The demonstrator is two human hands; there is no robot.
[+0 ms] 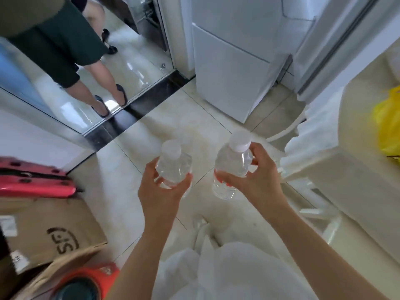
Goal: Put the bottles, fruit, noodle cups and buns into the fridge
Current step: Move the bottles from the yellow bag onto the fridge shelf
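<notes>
The left hand [161, 187] grips one clear water bottle [173, 166]; the right hand [257, 178] grips a second bottle [232, 167]. Both are held upright over the tiled floor [151, 137], short of the closed white fridge [231, 68] ahead.

A brown cardboard box [49, 232] printed with a dark logo lies at the lower left. Just above the box rests a red case [36, 180] with black fittings. Below the box, at the bottom edge, sits an orange-rimmed round object [86, 284], too blurred to identify. Farther up from the box, beyond a dark floor strip [138, 109], stands a person in a dark green skirt [58, 44] and black shoes [101, 109]. Far to the right of the box, a yellow bag [387, 126] lies on a cream table [357, 169].
</notes>
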